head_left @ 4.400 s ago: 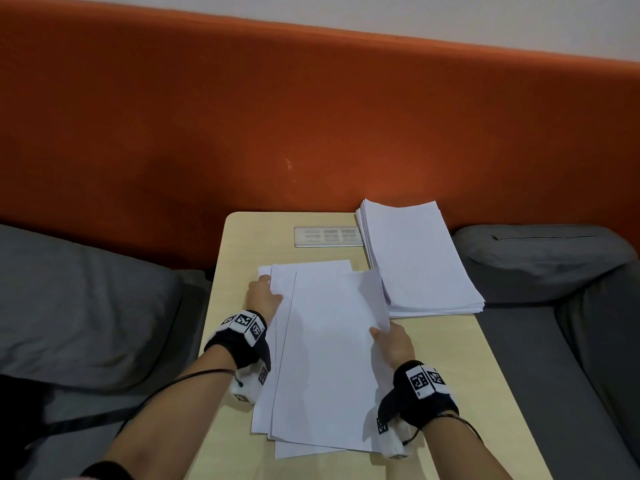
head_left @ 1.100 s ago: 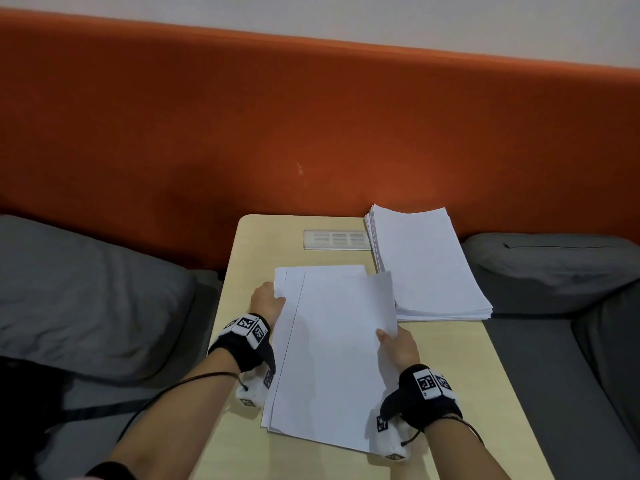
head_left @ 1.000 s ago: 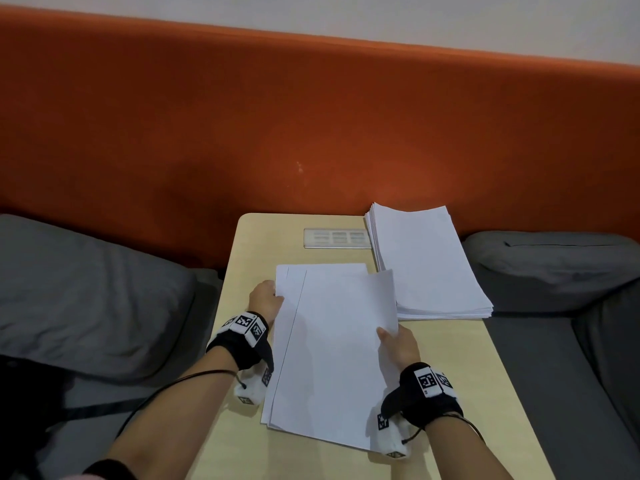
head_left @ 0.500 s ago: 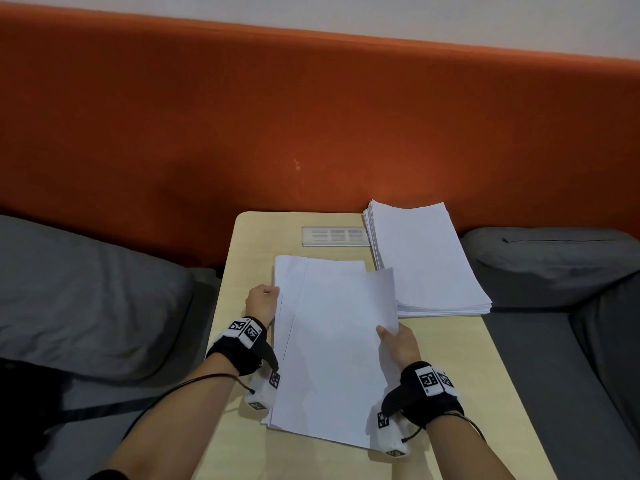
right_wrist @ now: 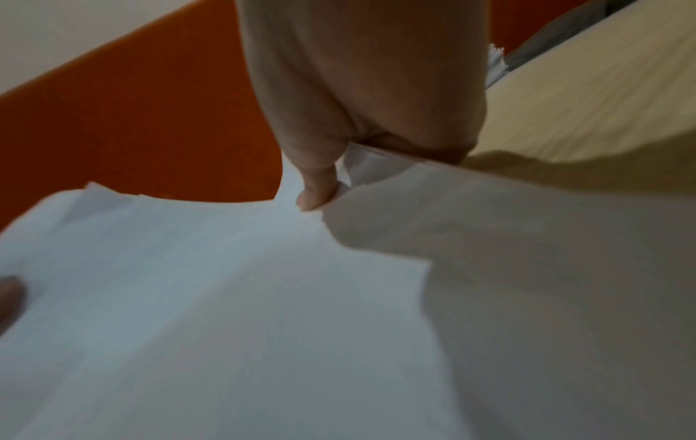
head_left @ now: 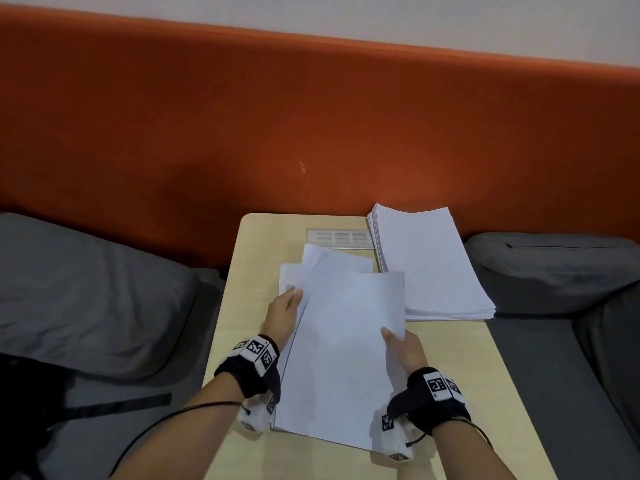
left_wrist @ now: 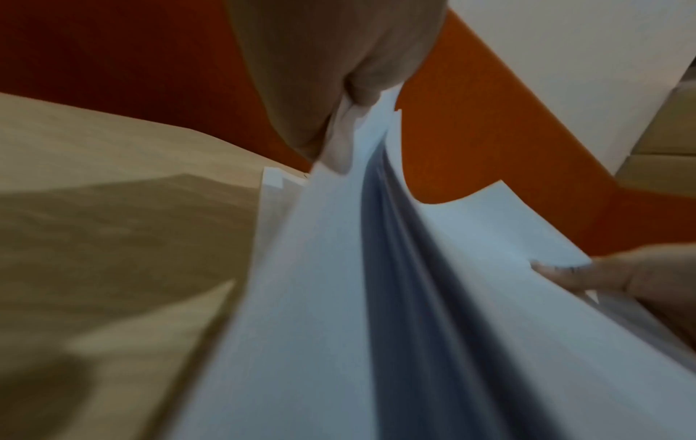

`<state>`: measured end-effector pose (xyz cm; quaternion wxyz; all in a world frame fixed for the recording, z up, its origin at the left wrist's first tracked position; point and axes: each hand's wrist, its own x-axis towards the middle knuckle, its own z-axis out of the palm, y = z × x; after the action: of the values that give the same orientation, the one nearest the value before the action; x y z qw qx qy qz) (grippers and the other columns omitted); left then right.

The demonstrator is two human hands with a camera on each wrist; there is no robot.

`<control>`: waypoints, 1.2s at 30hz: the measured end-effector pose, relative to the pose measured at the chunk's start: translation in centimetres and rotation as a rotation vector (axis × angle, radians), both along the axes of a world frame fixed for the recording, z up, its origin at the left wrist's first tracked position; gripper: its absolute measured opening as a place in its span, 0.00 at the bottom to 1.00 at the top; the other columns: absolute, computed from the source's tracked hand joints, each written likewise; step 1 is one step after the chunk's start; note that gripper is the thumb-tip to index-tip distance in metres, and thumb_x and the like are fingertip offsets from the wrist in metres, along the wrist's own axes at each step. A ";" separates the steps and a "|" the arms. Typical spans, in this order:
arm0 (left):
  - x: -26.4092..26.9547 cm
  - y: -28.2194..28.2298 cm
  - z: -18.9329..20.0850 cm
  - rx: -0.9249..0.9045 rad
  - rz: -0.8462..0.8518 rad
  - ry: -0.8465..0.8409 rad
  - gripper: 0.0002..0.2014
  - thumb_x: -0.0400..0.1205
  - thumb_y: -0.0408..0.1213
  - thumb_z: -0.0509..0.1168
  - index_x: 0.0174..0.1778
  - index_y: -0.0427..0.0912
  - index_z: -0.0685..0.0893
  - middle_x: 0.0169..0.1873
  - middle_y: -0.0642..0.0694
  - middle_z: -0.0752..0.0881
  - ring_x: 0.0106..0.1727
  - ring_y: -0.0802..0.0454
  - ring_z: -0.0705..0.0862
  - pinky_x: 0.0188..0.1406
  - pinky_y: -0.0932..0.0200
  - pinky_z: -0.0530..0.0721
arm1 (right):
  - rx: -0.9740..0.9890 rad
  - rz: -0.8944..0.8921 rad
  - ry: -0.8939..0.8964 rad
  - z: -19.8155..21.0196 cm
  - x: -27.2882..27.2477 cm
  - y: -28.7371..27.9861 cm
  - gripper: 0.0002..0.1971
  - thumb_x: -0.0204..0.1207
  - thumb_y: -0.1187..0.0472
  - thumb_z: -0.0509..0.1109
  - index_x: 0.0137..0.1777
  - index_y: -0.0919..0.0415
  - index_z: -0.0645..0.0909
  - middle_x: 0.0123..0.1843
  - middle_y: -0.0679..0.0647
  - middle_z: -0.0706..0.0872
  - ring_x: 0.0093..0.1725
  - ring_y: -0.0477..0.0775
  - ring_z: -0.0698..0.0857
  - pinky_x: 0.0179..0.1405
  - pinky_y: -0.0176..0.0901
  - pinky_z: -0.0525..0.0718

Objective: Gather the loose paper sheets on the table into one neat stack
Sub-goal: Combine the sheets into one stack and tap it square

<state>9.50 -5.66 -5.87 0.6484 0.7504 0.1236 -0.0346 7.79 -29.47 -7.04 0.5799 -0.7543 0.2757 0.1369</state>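
Observation:
A bundle of loose white paper sheets (head_left: 343, 355) is held between both hands above the light wooden table (head_left: 239, 341), its far end lifted and fanned. My left hand (head_left: 285, 315) grips the bundle's left edge, thumb on top (left_wrist: 361, 89). My right hand (head_left: 403, 344) pinches the right edge, thumb (right_wrist: 316, 190) pressed on the top sheet (right_wrist: 226, 282). One or two sheets (head_left: 286, 276) still lie flat on the table beneath the bundle's far left corner. A thick neat paper stack (head_left: 427, 265) sits at the table's far right.
A silver socket panel (head_left: 337, 237) is set into the table's far edge. Grey cushions (head_left: 86, 296) flank the table on the left and the right (head_left: 554, 271). An orange padded wall (head_left: 311, 116) rises behind.
Both hands have lifted the gathered sheets off the table, far end tilting up and fanning. My left hand moved from beside the sheets to gripping their left edge.

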 end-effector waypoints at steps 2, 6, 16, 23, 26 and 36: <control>-0.3 0.3 0.9 -0.111 -0.019 -0.021 0.17 0.84 0.52 0.58 0.46 0.42 0.82 0.48 0.46 0.84 0.52 0.45 0.82 0.63 0.48 0.78 | 0.007 0.021 0.008 0.5 -0.1 -0.2 0.10 0.81 0.61 0.65 0.56 0.66 0.79 0.46 0.60 0.83 0.42 0.57 0.81 0.36 0.41 0.76; -0.1 0.8 2.2 -0.222 0.064 0.070 0.20 0.85 0.53 0.54 0.46 0.41 0.82 0.44 0.44 0.84 0.48 0.46 0.82 0.58 0.51 0.78 | 0.037 0.020 -0.004 0.7 -0.3 -0.2 0.15 0.80 0.61 0.66 0.62 0.71 0.79 0.50 0.62 0.84 0.49 0.59 0.82 0.48 0.45 0.77; 0.0 0.3 3.0 -0.033 0.039 -0.136 0.20 0.86 0.39 0.56 0.76 0.49 0.70 0.68 0.54 0.76 0.67 0.59 0.74 0.72 0.57 0.70 | 0.086 -0.020 -0.027 1.6 -1.2 0.2 0.15 0.81 0.64 0.64 0.64 0.73 0.77 0.51 0.63 0.83 0.50 0.60 0.81 0.35 0.39 0.75; 0.5 0.4 0.9 0.064 0.005 0.021 0.15 0.79 0.40 0.64 0.29 0.44 0.70 0.34 0.43 0.70 0.39 0.48 0.70 0.42 0.59 0.68 | 0.158 -0.057 -0.097 2.6 -1.8 0.7 0.12 0.81 0.67 0.63 0.62 0.70 0.77 0.46 0.59 0.82 0.40 0.54 0.81 0.29 0.33 0.78; 0.4 0.3 1.3 0.267 0.078 -0.023 0.12 0.83 0.38 0.61 0.52 0.33 0.85 0.70 0.39 0.69 0.73 0.44 0.67 0.72 0.46 0.70 | 0.127 -0.041 -0.186 3.6 -1.4 0.7 0.13 0.80 0.65 0.65 0.61 0.71 0.78 0.47 0.60 0.83 0.39 0.50 0.81 0.31 0.33 0.79; -0.9 -1.1 8.7 -0.136 -0.144 -0.270 0.21 0.83 0.27 0.60 0.68 0.51 0.71 0.63 0.56 0.81 0.66 0.60 0.79 0.67 0.57 0.75 | 0.257 -0.125 -0.345 6.7 0.9 0.9 0.23 0.80 0.59 0.67 0.73 0.63 0.70 0.68 0.54 0.78 0.66 0.51 0.76 0.64 0.43 0.71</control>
<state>8.58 -6.71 2.88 0.7043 0.7094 -0.0216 0.0119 8.70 -28.52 -0.36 0.7173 -0.6678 0.1988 0.0035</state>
